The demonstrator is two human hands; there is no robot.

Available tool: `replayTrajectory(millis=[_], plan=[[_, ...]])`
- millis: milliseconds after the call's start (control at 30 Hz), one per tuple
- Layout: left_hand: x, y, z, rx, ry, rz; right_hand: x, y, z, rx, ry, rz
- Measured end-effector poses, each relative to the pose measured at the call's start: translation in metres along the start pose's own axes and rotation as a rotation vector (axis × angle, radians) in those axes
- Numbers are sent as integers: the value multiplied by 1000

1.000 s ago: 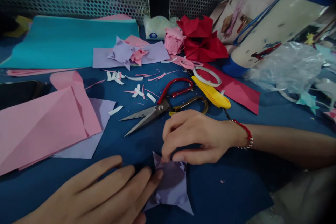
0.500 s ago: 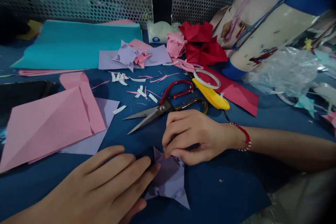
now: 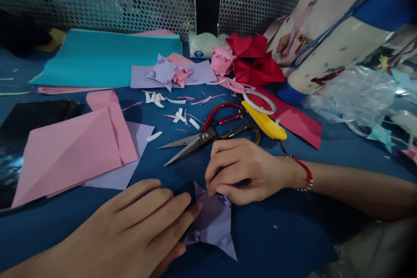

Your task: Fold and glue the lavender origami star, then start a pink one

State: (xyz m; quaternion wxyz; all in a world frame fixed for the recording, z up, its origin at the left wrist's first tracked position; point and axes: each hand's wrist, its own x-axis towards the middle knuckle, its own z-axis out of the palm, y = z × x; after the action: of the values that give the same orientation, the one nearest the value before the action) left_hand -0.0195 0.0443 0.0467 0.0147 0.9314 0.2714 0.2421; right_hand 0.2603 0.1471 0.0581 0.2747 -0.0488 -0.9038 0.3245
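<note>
A purple folded-paper piece [image 3: 215, 221] with pointed corners lies on the blue table in front of me. My left hand [image 3: 140, 221] lies flat with its fingers stretched out, the index fingertip touching the paper's left side. My right hand [image 3: 241, 171], wearing a red beaded bracelet, is closed in a pinch at the paper's upper edge, near the top-left point. Its fingertips partly cover that edge. Just beyond the right hand, scissors [image 3: 206, 135] with a red and a brown handle lie with blades apart.
Pink sheets [image 3: 78, 147] lie over a dark phone at left. Behind are turquoise paper [image 3: 114, 58], a purple paper star [image 3: 163, 71], red folded paper [image 3: 257, 67] and paper scraps. A yellow cutter [image 3: 263, 121], tape roll [image 3: 260, 100], white-and-blue bottle [image 3: 342, 47] and clear plastic [image 3: 355, 91] occupy the right.
The whole view has shifted slightly, so things appear a little further right. Both hands keep nearly the same position on the purple paper.
</note>
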Motion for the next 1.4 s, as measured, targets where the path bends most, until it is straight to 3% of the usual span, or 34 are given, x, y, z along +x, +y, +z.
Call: replayTrajectory(millis=[233,467,900,1167,1400], plan=[[1,0,2,-2,10,-5,-1,-1,0,-7,-69,45],[2,0,0,-16,-8,-2,1,-2,-1,31,-15,39],[7,-4,-1,-36,2,-19,3,-14,2,-16,-77,225],[4,2,-5,-286,30,-253,0,-15,4,-64,-58,194],[-3,11,-1,-280,68,-302,1,-15,3,-52,-46,168]])
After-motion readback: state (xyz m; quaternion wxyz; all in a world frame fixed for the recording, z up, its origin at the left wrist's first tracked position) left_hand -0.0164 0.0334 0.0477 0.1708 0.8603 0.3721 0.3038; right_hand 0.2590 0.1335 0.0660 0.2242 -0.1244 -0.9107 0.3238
